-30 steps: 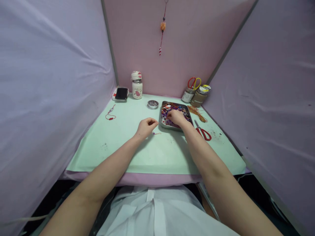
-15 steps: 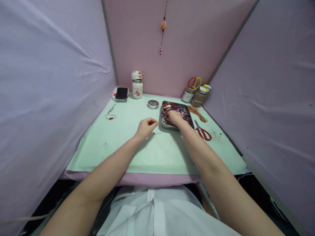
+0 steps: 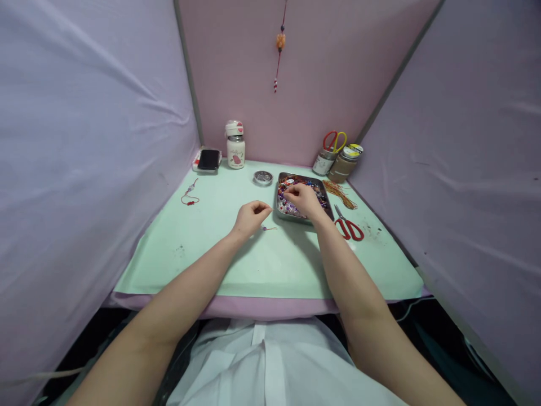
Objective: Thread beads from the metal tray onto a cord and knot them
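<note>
My left hand (image 3: pixel 250 217) rests on the green mat with its fingers pinched on a thin cord (image 3: pixel 267 228) that carries a small purple bead and trails to the right. My right hand (image 3: pixel 302 198) is over the metal tray (image 3: pixel 280 214) of mixed coloured beads (image 3: pixel 284 202). Its fingertips are pinched together at the tray's left part, and what they pinch is too small to make out.
Red scissors (image 3: pixel 349 226) lie right of the tray, with orange cords (image 3: pixel 339 194) behind them. Two jars (image 3: pixel 337 162) holding scissors stand at the back right. A round tin (image 3: pixel 262 178), a white bottle (image 3: pixel 235 146), a phone (image 3: pixel 208 160) and a red beaded cord (image 3: pixel 190 194) lie at the left and back.
My right hand has lifted from deep in the beads and drawn back left, its fingers now pinched. My left hand has stayed put.
</note>
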Available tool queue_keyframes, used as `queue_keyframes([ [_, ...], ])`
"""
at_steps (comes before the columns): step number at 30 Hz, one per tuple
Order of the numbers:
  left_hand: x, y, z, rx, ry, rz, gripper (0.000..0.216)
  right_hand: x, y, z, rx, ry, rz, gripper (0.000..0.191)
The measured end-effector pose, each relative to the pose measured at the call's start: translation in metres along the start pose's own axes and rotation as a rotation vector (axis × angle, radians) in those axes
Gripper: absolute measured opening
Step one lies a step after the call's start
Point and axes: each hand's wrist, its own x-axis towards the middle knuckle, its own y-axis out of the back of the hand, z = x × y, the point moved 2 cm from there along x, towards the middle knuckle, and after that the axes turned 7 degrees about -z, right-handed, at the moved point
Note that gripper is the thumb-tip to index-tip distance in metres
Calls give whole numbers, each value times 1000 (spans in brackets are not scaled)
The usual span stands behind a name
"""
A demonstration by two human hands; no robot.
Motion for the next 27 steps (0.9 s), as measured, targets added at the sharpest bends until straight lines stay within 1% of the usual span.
queue_keyframes([
  [2, -1, 0, 3, -11, -29, 14, 20, -17, -4, -6, 413, -6, 51, 24],
  [4, -2, 0, 6, -17, -66, 28, 21, -32, -14, -12, 748, -56, 21, 31],
  [6, -3, 0, 8, -25, -99, 35, 21, -43, -25, -16, 984, -120, -6, 35],
  [8, -4, 0, 9, -39, -118, 35, 22, -48, -34, -18, 1118, -157, -22, 36],
  [10, -5, 0, 10, -52, -123, 43, 22, -49, -39, -18, 1187, -182, -23, 36],
  [13, -5, -1, 11, -61, -113, 52, 23, -49, -41, -18, 1220, -209, -8, 37],
  [18, -4, -2, 9, -68, -117, 29, 22, -51, -41, -20, 1165, -214, 3, 40],
  [27, -5, -3, 8, -83, -134, 8, 20, -53, -44, -23, 1142, -186, -36, 37],
])
